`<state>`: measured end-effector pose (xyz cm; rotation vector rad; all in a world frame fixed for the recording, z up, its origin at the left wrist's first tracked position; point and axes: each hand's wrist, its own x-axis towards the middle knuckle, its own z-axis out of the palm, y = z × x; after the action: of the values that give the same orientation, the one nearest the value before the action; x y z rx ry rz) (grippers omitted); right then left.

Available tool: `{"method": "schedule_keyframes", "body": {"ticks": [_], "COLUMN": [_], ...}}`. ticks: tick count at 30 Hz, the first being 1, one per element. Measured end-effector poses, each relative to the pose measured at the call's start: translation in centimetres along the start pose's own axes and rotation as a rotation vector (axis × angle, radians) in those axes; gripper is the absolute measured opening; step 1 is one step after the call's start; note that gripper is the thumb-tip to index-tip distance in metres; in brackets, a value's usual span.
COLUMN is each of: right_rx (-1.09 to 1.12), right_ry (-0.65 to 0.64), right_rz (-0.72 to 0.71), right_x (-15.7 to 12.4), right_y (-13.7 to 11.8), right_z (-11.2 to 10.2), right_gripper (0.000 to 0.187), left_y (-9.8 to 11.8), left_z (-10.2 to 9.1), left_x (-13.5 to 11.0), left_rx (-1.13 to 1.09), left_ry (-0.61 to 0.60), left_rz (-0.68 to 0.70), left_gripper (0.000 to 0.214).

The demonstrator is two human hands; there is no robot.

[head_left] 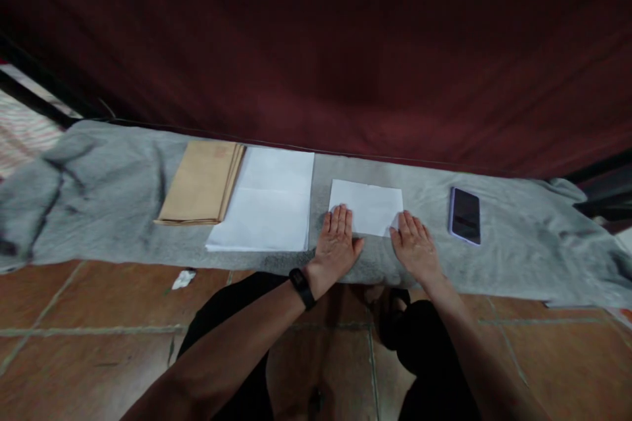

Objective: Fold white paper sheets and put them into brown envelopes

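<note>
A small white sheet of paper (372, 207), which looks folded, lies on the grey cloth in front of me. My left hand (338, 243) rests flat at its lower left corner, with the fingers stretched out over the edge. At the lower right corner lies my right hand (415, 247), also flat, its fingertips touching the paper. Neither hand grips anything. Just left of my left hand is a stack of larger white sheets (269, 200).
Several brown envelopes (202, 181) overlap the left side of the white stack. A phone (465, 216) lies to the right on the grey cloth (523, 237). Behind hangs a dark red curtain (316, 46). A crumpled white scrap (184, 278) is on the tiled floor (113, 316).
</note>
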<state>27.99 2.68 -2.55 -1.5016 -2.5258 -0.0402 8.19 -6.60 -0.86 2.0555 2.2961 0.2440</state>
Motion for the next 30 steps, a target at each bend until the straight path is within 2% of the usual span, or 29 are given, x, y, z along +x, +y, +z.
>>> {"method": "schedule_keyframes", "body": {"ticks": [4, 10, 12, 16, 20, 27, 30], "right_rx": [0.029, 0.146, 0.117, 0.033, 0.082, 0.33, 0.536], "right_ry": [0.02, -0.078, -0.105, -0.046, 0.047, 0.037, 0.009], "right_rz": [0.016, -0.177, -0.178, -0.003, 0.116, 0.271, 0.351], "right_x": [0.5, 1.0, 0.8, 0.9, 1.7, 3.0, 3.4], "right_y": [0.1, -3.0, -3.7, -2.8, -0.8, 0.1, 0.2], "right_z": [-0.5, -0.5, -0.2, 0.0, -0.6, -1.3, -1.2], "right_gripper": [0.058, 0.056, 0.054, 0.055, 0.054, 0.039, 0.027], "left_y": [0.3, 0.4, 0.3, 0.2, -0.1, 0.0, 0.1], "left_z": [-0.1, -0.2, -0.2, -0.3, -0.5, -0.7, -0.4], "left_x": [0.0, 0.0, 0.0, 0.0, 0.3, 0.7, 0.8], "left_rx": [-0.005, -0.033, -0.033, -0.007, 0.019, 0.081, 0.102], "left_ry": [-0.01, -0.006, -0.002, 0.002, 0.021, 0.054, 0.068], "left_rz": [-0.012, 0.0, 0.002, 0.021, 0.032, 0.029, 0.024], "left_gripper": [0.075, 0.067, 0.067, 0.066, 0.066, 0.063, 0.063]}}
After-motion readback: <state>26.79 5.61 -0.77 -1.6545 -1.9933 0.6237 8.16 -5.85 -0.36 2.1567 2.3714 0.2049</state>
